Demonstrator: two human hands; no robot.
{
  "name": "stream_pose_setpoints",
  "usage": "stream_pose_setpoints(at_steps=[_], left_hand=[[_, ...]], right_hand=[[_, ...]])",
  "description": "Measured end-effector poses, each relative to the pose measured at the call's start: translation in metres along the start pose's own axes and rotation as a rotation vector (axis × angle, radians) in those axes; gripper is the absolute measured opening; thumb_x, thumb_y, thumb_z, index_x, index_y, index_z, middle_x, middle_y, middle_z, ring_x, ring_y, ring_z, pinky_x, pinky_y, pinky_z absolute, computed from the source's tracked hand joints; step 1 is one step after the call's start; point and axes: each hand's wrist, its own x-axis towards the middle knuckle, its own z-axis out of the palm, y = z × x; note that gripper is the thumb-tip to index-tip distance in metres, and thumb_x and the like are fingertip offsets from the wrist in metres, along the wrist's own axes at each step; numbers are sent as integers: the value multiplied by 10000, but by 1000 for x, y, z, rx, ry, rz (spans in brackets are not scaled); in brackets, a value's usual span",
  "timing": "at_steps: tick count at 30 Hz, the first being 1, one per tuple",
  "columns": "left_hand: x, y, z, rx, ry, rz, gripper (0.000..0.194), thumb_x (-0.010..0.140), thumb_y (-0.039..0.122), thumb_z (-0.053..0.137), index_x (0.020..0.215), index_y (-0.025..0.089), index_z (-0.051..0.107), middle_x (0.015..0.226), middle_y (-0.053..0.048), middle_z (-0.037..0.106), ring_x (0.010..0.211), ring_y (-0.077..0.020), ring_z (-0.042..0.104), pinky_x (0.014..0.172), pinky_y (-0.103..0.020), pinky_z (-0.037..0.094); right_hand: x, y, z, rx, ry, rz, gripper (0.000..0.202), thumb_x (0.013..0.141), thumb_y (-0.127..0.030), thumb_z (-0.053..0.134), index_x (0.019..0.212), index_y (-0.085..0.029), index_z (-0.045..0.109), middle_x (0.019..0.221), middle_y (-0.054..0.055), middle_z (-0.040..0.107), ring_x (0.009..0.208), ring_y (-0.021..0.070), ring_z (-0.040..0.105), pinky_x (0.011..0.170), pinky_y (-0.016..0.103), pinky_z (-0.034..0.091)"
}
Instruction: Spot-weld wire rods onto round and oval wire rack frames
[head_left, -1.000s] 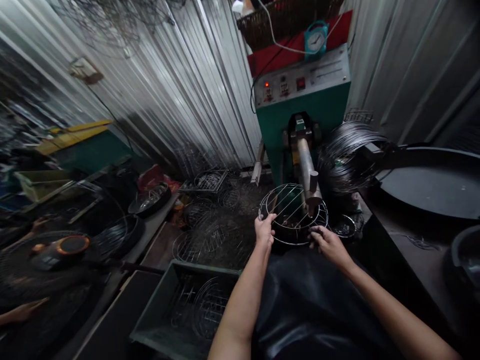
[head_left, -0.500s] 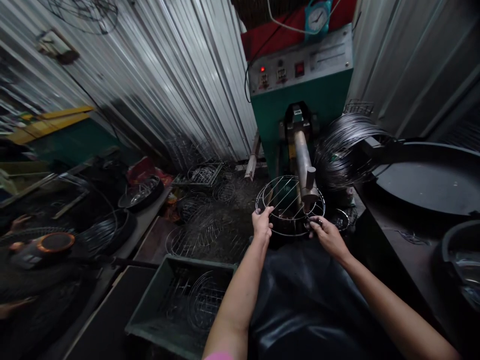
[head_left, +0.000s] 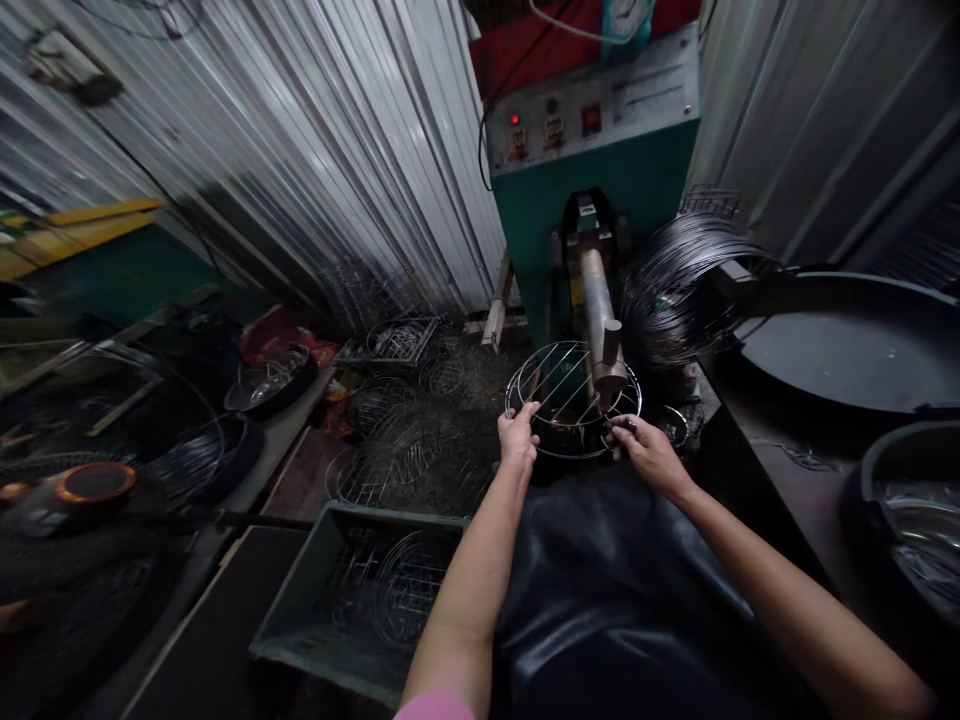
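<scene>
My left hand (head_left: 517,437) is closed on the left rim of a round wire rack (head_left: 559,385), a shiny hoop with parallel cross wires. The rack is held roughly level under the tip of the metal arm (head_left: 600,310) of a green machine that looks like a spot welder. By the rack's right near rim, my right hand (head_left: 637,447) pinches something small beneath the arm's tip; a thin curved wire shows at the fingertips, but its kind cannot be made out. Whether the tip touches the rack cannot be told.
The machine's control panel (head_left: 592,115) has a lit red lamp. A wire coil (head_left: 686,290) hangs at right beside a large dark pan (head_left: 847,345). A green crate (head_left: 292,610) holds wire racks at lower left. Further left, another person's hand shows blurred at the frame edge.
The view has shifted slightly, so everything sits a little further left and up. Both hands stay at the rack under the arm, the right fingers moving slightly at its rim.
</scene>
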Motion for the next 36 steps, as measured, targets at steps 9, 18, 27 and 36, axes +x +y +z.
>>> stream_pose_setpoints(at_steps=[9, 18, 27, 36], left_hand=[[1, -3, 2, 17, 48, -7, 470, 459, 264, 805, 793, 157, 492, 550, 82, 414, 384, -25, 367, 318, -129, 183], [9, 10, -7, 181, -123, -142, 394, 483, 359, 786, 658, 160, 495, 516, 72, 395, 394, -34, 355, 339, -158, 283], [1, 3, -7, 65, -122, -78, 315, 465, 183, 699, 565, 176, 400, 447, 112, 262, 352, -10, 221, 315, -154, 140], [-16, -8, -3, 34, -64, 21, 363, 495, 205, 699, 732, 179, 425, 500, 108, 353, 353, -22, 293, 324, -152, 177]], right_hand=[[3, -1, 4, 44, 10, 24, 253, 789, -419, 500, 848, -176, 539, 667, -1, 588, 484, 102, 523, 519, 246, 435], [-54, 43, -39, 129, 305, 204, 311, 744, -415, 564, 925, -166, 607, 703, 27, 631, 533, 119, 569, 530, 246, 479], [-98, 77, -50, 162, 213, 371, 381, 733, -405, 570, 999, -138, 619, 658, 34, 626, 448, 108, 510, 392, 223, 403], [-36, -6, 11, 319, 145, 37, 386, 749, -474, 579, 950, -146, 612, 856, 87, 663, 679, 172, 645, 509, 254, 508]])
